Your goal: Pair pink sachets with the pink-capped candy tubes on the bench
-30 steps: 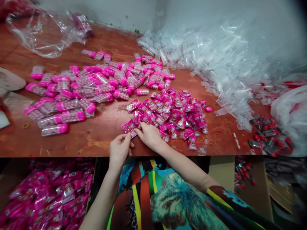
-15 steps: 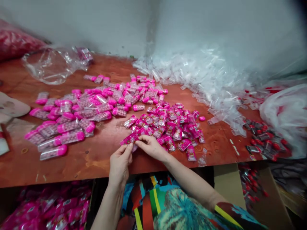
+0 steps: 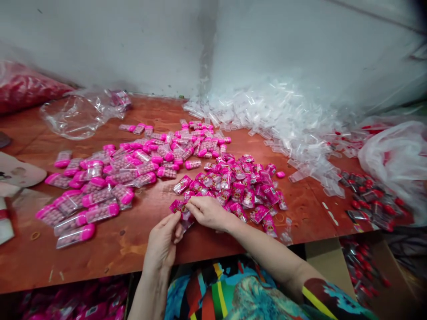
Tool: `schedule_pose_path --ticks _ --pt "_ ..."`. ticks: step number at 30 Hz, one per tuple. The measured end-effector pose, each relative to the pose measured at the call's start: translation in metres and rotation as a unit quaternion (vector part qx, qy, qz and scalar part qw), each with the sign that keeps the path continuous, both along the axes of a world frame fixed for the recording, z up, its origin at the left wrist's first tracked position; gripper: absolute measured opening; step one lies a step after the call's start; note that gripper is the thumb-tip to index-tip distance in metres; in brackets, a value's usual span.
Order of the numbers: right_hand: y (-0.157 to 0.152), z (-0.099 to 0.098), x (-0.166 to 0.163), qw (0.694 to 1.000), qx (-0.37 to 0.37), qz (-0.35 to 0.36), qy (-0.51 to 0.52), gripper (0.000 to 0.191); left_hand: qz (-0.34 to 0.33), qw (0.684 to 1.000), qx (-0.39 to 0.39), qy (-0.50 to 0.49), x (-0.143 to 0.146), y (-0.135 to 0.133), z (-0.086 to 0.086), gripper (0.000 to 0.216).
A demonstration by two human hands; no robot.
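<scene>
My left hand (image 3: 166, 236) and my right hand (image 3: 208, 213) meet near the table's front edge, fingers closed in pinches on one pink printed packet (image 3: 178, 206). A clear part of it shows below the fingertips; the rest is hidden by my fingers. Just beyond and to the right of my right hand is a heap of small pink printed packets (image 3: 238, 189). Off to the left of my hands lies a spread of clear tubes with pink caps (image 3: 103, 210), filled with small pink balls.
Clear empty tubes (image 3: 283, 118) are piled along the wall. At right are red-capped pieces (image 3: 375, 200) and a white plastic bag (image 3: 396, 151). A clear bag (image 3: 71, 118) and a red-filled sack (image 3: 26, 86) lie back left. Boxes of pink packets (image 3: 90, 306) and red-capped pieces (image 3: 360, 271) stand below.
The camera has tilted up, so the table sits lower in the picture. My fingers have shifted on the packet, and more of its clear part shows below them.
</scene>
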State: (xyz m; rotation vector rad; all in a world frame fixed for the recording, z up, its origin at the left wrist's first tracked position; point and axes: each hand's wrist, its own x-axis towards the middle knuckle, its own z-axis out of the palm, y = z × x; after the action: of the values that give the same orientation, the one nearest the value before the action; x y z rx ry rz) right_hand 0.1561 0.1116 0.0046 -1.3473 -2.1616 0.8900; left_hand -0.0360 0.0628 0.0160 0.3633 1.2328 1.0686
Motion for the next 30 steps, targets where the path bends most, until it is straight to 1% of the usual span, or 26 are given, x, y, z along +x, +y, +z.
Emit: schedule_pose_path --ticks 2,3,5,6,9,12,14,15,16,17,18,19,20,21,23,24,26,28,30 --pt "0.028 0.013 0.001 0.998 0.012 -0.008 -0.06 0.025 0.037 0.999 -0.003 -0.003 -0.004 0.005 0.0 0.049" --pt "0.044 0.019 0.001 0.994 0.022 -0.03 -0.099 0.025 0.058 0.998 -0.005 -0.008 -0.005 0.008 0.001 0.047" --pt "0.078 0.03 -0.001 0.974 0.04 -0.089 -0.204 0.032 0.088 0.996 -0.012 -0.026 -0.004 0.015 0.004 0.044" --pt "0.093 0.033 -0.003 0.966 0.043 -0.106 -0.231 0.035 0.099 0.994 -0.018 -0.038 -0.002 0.018 0.006 0.044" --pt "0.124 0.033 -0.011 0.957 0.037 -0.12 -0.261 0.04 0.133 0.987 -0.04 -0.079 0.007 0.025 0.016 0.043" --pt "0.13 0.028 -0.015 0.956 0.028 -0.121 -0.265 0.043 0.179 0.975 -0.065 -0.114 0.015 0.029 0.026 0.041" --pt "0.121 0.027 -0.012 0.956 0.028 -0.126 -0.264 0.044 0.201 0.967 -0.075 -0.138 0.016 0.029 0.03 0.041" --pt "0.112 0.027 -0.009 0.961 0.032 -0.13 -0.243 0.043 0.21 0.963 -0.08 -0.147 0.016 0.029 0.031 0.041" --pt "0.1 0.027 -0.004 0.971 0.032 -0.132 -0.196 0.041 0.219 0.96 -0.087 -0.153 0.016 0.029 0.032 0.041" --pt "0.085 0.027 0.001 0.983 0.025 -0.13 -0.125 0.038 0.226 0.957 -0.095 -0.157 0.015 0.029 0.032 0.04" --pt "0.068 0.027 0.005 0.992 0.006 -0.123 -0.023 0.033 0.23 0.954 -0.104 -0.159 0.015 0.029 0.033 0.039" --pt "0.049 0.025 0.009 0.99 -0.031 -0.105 0.087 0.03 0.232 0.952 -0.114 -0.161 0.015 0.028 0.034 0.039" --pt "0.029 0.023 0.012 0.978 -0.078 -0.082 0.177 0.029 0.231 0.951 -0.122 -0.163 0.016 0.028 0.035 0.038" --pt "0.01 0.02 0.013 0.961 -0.117 -0.07 0.242 0.03 0.229 0.951 -0.126 -0.165 0.018 0.027 0.037 0.037" --pt "-0.022 0.012 0.011 0.928 -0.173 -0.07 0.324 0.034 0.221 0.952 -0.13 -0.168 0.024 0.026 0.04 0.035" --pt "-0.034 0.008 0.008 0.914 -0.192 -0.079 0.348 0.037 0.217 0.953 -0.129 -0.166 0.028 0.025 0.041 0.034" --pt "-0.048 0.001 0.001 0.894 -0.219 -0.107 0.377 0.046 0.208 0.957 -0.127 -0.161 0.035 0.022 0.042 0.032" --pt "-0.052 -0.005 -0.004 0.88 -0.237 -0.139 0.387 0.055 0.193 0.961 -0.124 -0.155 0.04 0.019 0.04 0.03" --pt "-0.052 -0.01 -0.004 0.874 -0.247 -0.157 0.389 0.061 0.174 0.965 -0.12 -0.155 0.043 0.017 0.034 0.029"
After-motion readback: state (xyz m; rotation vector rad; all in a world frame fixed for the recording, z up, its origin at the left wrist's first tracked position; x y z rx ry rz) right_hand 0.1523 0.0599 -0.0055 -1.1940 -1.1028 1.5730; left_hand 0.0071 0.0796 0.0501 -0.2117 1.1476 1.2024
